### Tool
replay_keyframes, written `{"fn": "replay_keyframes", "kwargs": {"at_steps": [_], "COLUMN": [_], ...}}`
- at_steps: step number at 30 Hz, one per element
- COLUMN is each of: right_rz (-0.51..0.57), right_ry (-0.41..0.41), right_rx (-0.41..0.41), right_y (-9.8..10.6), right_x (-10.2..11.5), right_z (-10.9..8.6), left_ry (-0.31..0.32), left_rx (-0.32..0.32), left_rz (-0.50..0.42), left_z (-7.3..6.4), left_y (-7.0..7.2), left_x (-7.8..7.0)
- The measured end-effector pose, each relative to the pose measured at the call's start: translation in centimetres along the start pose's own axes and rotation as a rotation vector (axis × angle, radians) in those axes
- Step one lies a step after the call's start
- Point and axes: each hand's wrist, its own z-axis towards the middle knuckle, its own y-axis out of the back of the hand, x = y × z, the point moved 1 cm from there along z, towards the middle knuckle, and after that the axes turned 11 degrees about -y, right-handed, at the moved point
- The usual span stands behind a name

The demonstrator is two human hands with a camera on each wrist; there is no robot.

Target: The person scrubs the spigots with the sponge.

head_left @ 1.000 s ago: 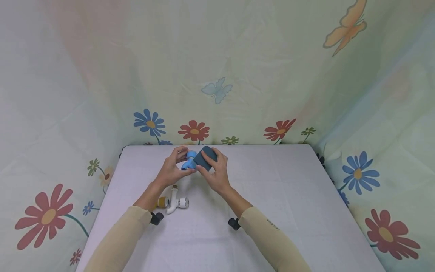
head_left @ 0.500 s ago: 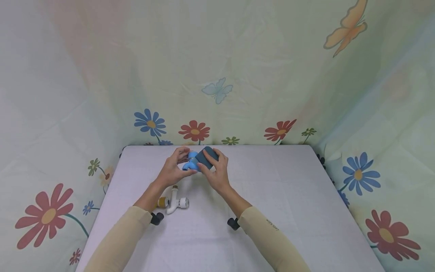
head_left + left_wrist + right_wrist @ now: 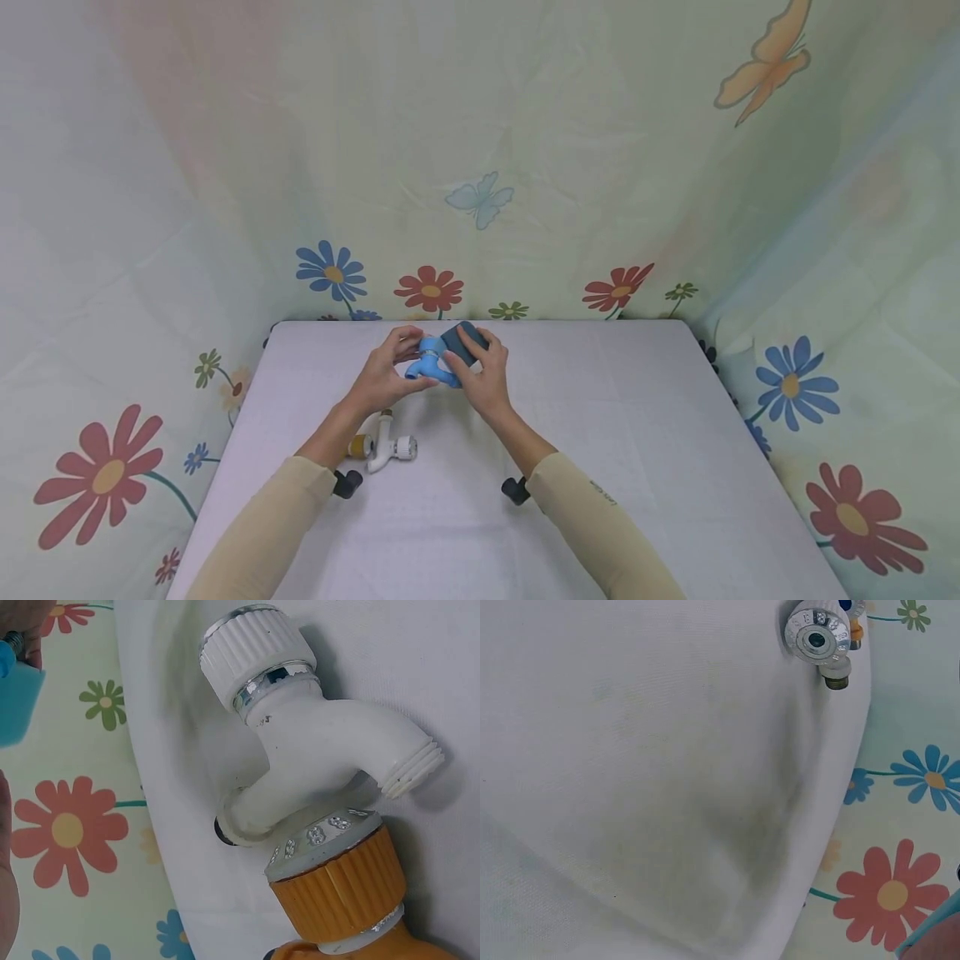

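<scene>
A light blue plastic tap [image 3: 428,360] is held up over the far part of the table between both hands. My left hand [image 3: 378,377] holds it from the left, thumb below and fingers behind the knob. In my right hand [image 3: 486,379] is a dark teal block [image 3: 453,339] with rounded corners, gripped between thumb and fingers. The block stands right behind the tap's knob side, and the right thumb lies at the tap's right end. At the left wrist view's edge, only part of the teal block [image 3: 19,705] shows.
On the table [image 3: 600,433], below the left hand, lie a white tap [image 3: 384,446] and an orange-yellow tap [image 3: 360,447] side by side; the left forearm partly covers the yellow one. A flowered curtain [image 3: 525,125] hangs behind the table.
The teal block has shifted up and right, uncovering more of the blue tap. The tap has moved slightly right, and its right end now shows. Both hands keep their hold.
</scene>
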Motion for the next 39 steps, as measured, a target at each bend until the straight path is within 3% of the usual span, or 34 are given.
{"fn": "replay_keyframes", "kwargs": {"at_steps": [10, 21, 30, 39], "right_rz": [0.04, 0.023, 0.004, -0.043], "right_ry": [-0.075, -0.006, 0.108, 0.025], "right_rx": [-0.015, 0.03, 0.085, 0.112], "right_y": [0.6, 0.9, 0.2, 0.0], "right_x": [-0.2, -0.6, -0.4, -0.6], "right_z": [0.2, -0.7, -1.7, -1.4], "left_ry": [-0.036, 0.006, -0.011, 0.009], "left_rx": [0.027, -0.028, -0.04, -0.031], "left_rz": [0.022, 0.081, 0.067, 0.017], "left_z": [0.0, -0.1, 0.0, -0.3], "left_y": [0.2, 0.8, 0.7, 0.5], "left_x": [-0.1, 0.3, 0.2, 0.2]}}
